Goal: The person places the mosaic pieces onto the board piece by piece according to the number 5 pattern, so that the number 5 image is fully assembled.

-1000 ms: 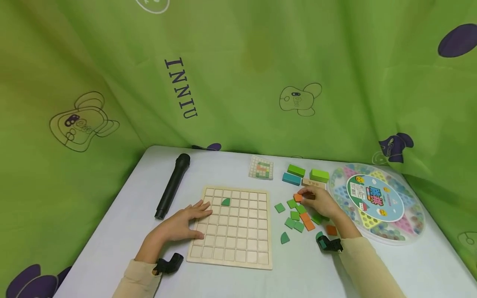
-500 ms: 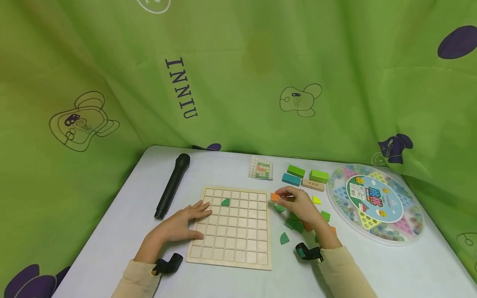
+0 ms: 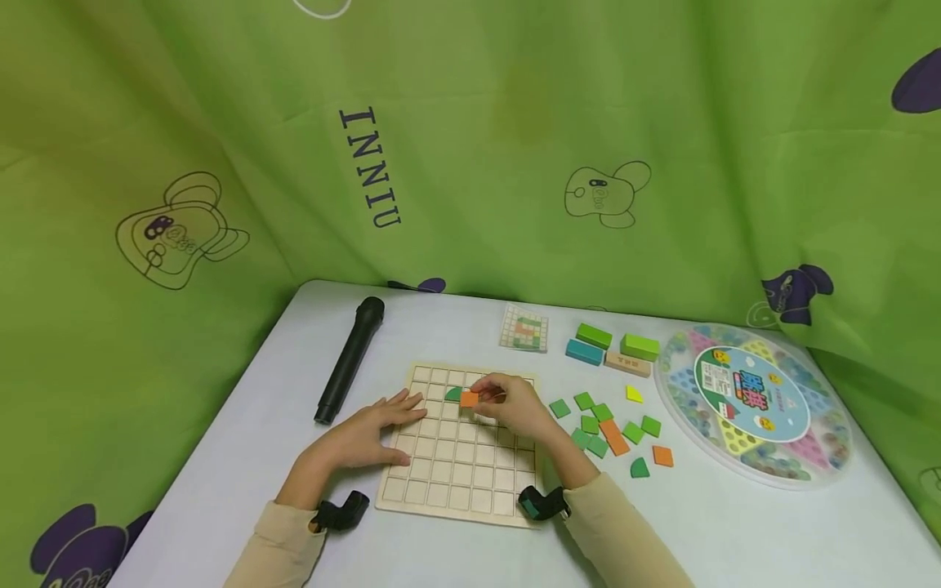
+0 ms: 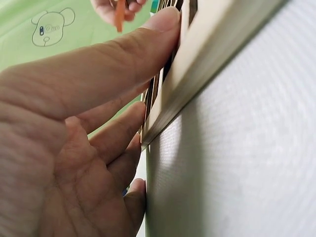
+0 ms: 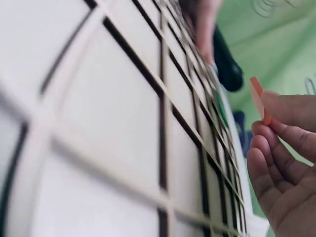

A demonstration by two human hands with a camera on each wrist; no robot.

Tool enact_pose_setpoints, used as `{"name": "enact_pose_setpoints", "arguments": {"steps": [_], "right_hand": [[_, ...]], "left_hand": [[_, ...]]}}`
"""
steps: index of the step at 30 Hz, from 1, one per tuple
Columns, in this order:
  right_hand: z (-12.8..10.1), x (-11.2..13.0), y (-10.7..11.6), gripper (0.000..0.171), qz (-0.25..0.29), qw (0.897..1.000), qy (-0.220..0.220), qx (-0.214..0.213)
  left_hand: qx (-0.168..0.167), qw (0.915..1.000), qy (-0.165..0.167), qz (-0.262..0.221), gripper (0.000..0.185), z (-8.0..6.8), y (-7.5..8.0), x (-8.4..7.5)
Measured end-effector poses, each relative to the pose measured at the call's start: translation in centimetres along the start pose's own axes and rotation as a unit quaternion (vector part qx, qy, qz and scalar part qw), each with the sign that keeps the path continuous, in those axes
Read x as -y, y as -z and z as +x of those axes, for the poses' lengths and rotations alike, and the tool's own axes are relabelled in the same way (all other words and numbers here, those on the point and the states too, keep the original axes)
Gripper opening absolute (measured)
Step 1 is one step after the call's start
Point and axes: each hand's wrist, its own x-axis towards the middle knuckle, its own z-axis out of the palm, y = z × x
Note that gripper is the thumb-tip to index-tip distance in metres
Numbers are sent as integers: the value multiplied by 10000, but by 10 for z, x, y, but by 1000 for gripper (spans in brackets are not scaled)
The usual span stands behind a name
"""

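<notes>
My right hand [image 3: 517, 406] pinches an orange square tile [image 3: 469, 399] between thumb and fingers, over the upper part of the wooden grid board [image 3: 441, 471]. In the right wrist view the tile [image 5: 258, 100] is tilted and apart from the board's cells. A green quarter-round tile [image 3: 452, 394] lies in a cell of the second row, right beside the orange one in the head view. My left hand [image 3: 360, 438] rests on the board's left edge with fingers spread; in the left wrist view its thumb [image 4: 163, 22] lies on the wooden rim.
Several green tiles [image 3: 590, 425], an orange rectangle [image 3: 613, 438], an orange square [image 3: 662, 456] and a yellow tile [image 3: 634, 394] lie right of the board. Behind are a pattern card [image 3: 524, 329] and blocks [image 3: 585, 352]. A round game box [image 3: 753, 404] stands right, a black microphone [image 3: 351, 359] left.
My right hand has carried the orange square tile leftward from the loose tiles to over the board, beside the green quarter-round. The left hand stays at the board's edge.
</notes>
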Motion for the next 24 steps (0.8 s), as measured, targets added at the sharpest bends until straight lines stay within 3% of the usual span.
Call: {"name": "enact_pose_setpoints", "arguments": {"steps": [8, 24], "right_hand": [[15, 7, -22, 19, -611, 9978, -17, 253], [16, 6, -31, 23, -1215, 9923, 175, 161]], "left_hand": [[17, 9999, -30, -152, 72, 0, -1, 2], [20, 9998, -107, -145, 72, 1, 1, 3]]}}
